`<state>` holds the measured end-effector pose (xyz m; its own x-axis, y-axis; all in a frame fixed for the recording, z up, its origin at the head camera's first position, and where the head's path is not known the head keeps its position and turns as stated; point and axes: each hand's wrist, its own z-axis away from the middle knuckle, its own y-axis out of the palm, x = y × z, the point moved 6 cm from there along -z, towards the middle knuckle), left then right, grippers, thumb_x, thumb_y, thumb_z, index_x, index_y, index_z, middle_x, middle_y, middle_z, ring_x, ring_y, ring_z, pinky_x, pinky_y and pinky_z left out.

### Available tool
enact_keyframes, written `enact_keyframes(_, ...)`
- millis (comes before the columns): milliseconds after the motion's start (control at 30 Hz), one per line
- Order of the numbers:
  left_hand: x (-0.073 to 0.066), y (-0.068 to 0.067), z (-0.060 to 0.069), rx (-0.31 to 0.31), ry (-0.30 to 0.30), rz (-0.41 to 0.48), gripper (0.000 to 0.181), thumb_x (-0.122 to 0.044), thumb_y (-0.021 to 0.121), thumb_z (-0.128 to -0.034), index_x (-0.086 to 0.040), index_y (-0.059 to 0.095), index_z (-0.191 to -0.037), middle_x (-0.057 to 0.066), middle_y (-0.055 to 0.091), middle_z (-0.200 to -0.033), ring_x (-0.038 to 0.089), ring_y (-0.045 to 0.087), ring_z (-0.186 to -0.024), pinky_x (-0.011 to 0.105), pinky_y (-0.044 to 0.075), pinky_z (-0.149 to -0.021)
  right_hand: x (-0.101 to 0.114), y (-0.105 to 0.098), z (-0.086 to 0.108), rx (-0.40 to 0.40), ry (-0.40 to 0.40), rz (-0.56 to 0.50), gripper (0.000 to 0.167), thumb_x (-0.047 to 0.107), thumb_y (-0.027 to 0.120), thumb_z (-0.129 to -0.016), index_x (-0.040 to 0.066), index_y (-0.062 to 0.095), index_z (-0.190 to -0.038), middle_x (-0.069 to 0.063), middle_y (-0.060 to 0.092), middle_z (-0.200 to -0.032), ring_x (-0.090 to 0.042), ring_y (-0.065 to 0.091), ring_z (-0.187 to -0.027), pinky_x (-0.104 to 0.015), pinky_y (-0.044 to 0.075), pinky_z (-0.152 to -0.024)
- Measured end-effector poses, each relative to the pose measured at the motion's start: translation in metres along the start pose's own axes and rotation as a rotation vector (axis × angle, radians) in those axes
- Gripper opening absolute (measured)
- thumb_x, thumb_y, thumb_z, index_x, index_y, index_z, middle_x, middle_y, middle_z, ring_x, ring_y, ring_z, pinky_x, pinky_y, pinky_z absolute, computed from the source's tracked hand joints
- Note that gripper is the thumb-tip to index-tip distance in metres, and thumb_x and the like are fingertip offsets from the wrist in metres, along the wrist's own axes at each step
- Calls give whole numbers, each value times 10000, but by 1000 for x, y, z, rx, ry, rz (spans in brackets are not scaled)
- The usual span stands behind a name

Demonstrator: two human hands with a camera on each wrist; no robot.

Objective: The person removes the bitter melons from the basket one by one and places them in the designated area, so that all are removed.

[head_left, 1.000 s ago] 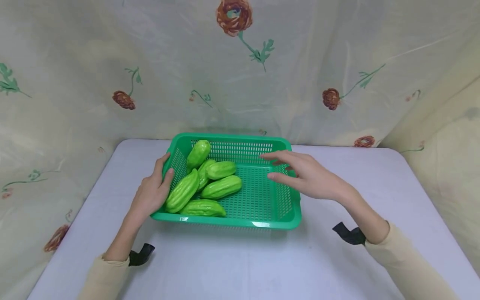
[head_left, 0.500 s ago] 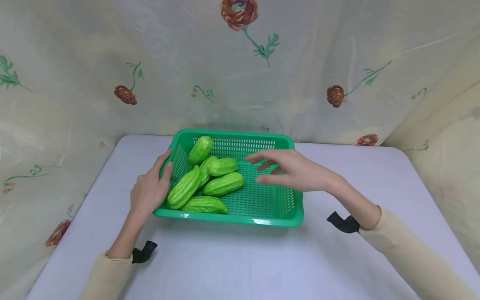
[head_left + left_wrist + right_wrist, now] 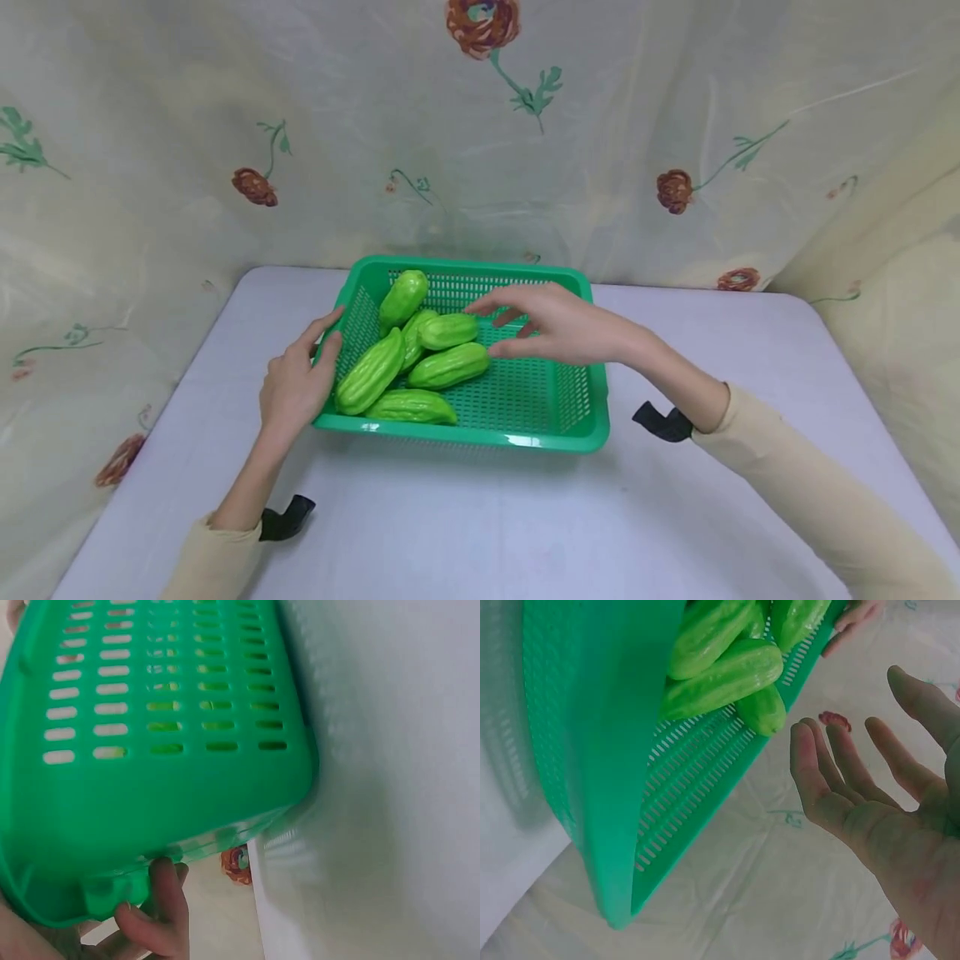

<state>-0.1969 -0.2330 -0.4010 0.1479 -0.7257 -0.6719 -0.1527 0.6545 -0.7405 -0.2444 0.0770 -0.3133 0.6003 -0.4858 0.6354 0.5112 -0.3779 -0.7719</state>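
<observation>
Six bright green, ridged bitter melons lie in my green plastic basket, bunched toward its left side. One melon leans up into the far left corner; a long melon slants along the near left, its narrow end pointing away from me, and another melon lies along the near wall. The other three sit close together between these, one of them partly hidden.

With my left hand I hold the basket by its left rim, thumb at the edge and fingers against the outside of the wall.

My right hand hangs over the basket, fingers parted and gently bent, thumb held away from them, gripping nothing. From the right wrist I see a gap between its fingertips and the melons.

The basket stands toward the far edge of a table covered in pale cloth. I wear cream sleeves, with a black piece showing at each wrist. Behind the table hangs a pale, creased sheet printed with rust-brown flowers on green stems.
</observation>
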Motion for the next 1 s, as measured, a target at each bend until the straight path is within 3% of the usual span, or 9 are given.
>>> enact_keyframes(100, 1, -1, 4, 8, -10, 7, 513, -484, 399, -1139, -372, 460, -1636, 319, 608, -1503, 428, 719, -945, 348, 384, -540, 0, 5, -7, 33, 2, 22, 514, 222, 771, -1013, 153, 612, -1497, -31, 658, -1493, -238, 700, -1278, -319, 638, -939)
enact_keyframes(367, 4, -3, 16, 16, -50, 34, 520, -479, 405, -1140, -364, 445, -1646, 313, 588, -1529, 451, 712, -1054, 341, 390, -589, 2, 17, -29, 118, -20, 77, 529, 208, 772, -1012, 107, 608, -1505, -71, 639, -1542, -279, 696, -1298, -329, 633, -952)
enact_keyframes(500, 2, -3, 20, 11, -49, 46, 512, -447, 427, -1141, -340, 460, -1641, 316, 611, -1502, 304, 615, -692, 329, 359, -526, 3, 20, -38, 143, -23, 80, 527, 217, 768, -1017, 95, 607, -1504, -78, 635, -1549, -309, 699, -1310, -356, 624, -990)
enact_keyframes(600, 0, -2, 20, 9, -40, 42, 508, -418, 443, -1140, -329, 463, -1639, 306, 645, -1463, 212, 457, -554, 324, 334, -493, 3, 22, -44, 159, -30, 87, 521, 206, 762, -1019, 86, 607, -1502, -87, 635, -1548, -309, 706, -1306, -400, 609, -1040)
enact_keyframes(833, -7, -1, 3, 27, 33, -29, 508, -399, 439, -1143, -280, 471, -1636, 301, 699, -1352, 255, 516, -633, 342, 335, -519, 1, 31, -59, 209, -27, 110, 506, 187, 755, -1020, 83, 613, -1494, -82, 651, -1527, -282, 718, -1292, -454, 550, -1135)
enact_keyframes(900, -9, 0, -5, 41, 53, -41, 505, -394, 445, -1143, -272, 477, -1633, 310, 726, -1187, 217, 461, -578, 333, 325, -496, -1, 35, -63, 224, -28, 120, 506, 190, 749, -1023, 79, 610, -1497, -82, 652, -1525, -278, 714, -1297, -452, 545, -1141)
enact_keyframes(1000, -12, 0, -15, 56, 71, -47, 495, -384, 462, -1138, -269, 500, -1618, 231, 689, -942, 156, 340, -516, 317, 303, -464, -2, 40, -67, 239, -25, 128, 511, 190, 750, -1022, 77, 606, -1499, -77, 653, -1526, -282, 704, -1311, -462, 534, -1153)
